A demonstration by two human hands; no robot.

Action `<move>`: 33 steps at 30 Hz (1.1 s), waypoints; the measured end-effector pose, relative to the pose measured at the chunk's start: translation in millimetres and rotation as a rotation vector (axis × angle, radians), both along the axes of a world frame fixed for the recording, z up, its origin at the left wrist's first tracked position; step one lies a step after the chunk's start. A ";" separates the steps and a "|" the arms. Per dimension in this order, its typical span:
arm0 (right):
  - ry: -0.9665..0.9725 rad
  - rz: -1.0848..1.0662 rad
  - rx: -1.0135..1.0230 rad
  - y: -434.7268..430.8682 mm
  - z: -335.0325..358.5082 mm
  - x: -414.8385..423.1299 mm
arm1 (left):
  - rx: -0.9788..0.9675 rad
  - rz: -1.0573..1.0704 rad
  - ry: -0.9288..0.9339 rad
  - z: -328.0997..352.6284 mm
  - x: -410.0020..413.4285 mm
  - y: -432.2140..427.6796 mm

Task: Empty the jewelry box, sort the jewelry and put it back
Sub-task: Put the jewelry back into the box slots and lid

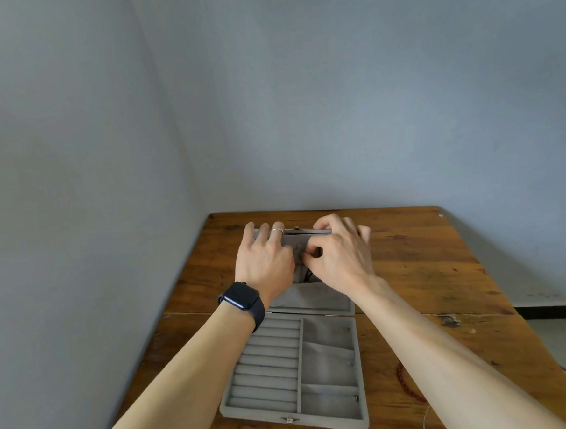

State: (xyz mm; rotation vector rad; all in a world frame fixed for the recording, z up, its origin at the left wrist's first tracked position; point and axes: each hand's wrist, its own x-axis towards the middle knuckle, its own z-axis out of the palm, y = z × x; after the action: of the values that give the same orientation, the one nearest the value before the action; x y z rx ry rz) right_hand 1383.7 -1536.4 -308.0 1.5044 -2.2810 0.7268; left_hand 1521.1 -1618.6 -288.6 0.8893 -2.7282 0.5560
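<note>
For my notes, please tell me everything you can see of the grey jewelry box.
The jewelry box is grey, velvet-like, lying open on the wooden table. Near half: ring rolls left, compartments right, metal clasp in front. On the far half, the left hand rests and the right hand pinches its lining.

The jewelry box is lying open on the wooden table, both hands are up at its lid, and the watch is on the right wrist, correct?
Not quite. The head view shows the watch on the left wrist, not the right. The rest holds: the jewelry box lies open on the wooden table, and the left hand and right hand are both up at its lid.
</note>
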 end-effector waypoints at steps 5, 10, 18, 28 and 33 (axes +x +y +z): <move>0.025 0.087 0.075 10.0 -1.8 -3.1 | -0.003 -0.018 0.007 -14.4 10.4 10.4; -0.034 0.165 -0.029 29.2 -10.9 -4.1 | 0.021 -0.086 0.260 -29.2 34.0 25.4; -0.735 -0.092 -0.211 49.9 -28.8 -1.7 | 0.251 -0.009 0.442 -42.9 40.7 43.9; -0.741 -0.085 0.084 76.3 -61.6 9.4 | 0.329 0.088 0.294 -51.8 30.0 40.0; -0.660 -0.064 0.021 75.9 -62.0 8.8 | 0.395 -0.007 0.390 -41.3 30.9 40.3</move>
State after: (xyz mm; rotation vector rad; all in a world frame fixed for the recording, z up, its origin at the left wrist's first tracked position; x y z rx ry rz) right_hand 1392.5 -1460.6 -370.0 1.3212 -2.7796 1.3421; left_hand 1552.0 -1578.3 -329.9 0.9525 -2.5076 -0.1597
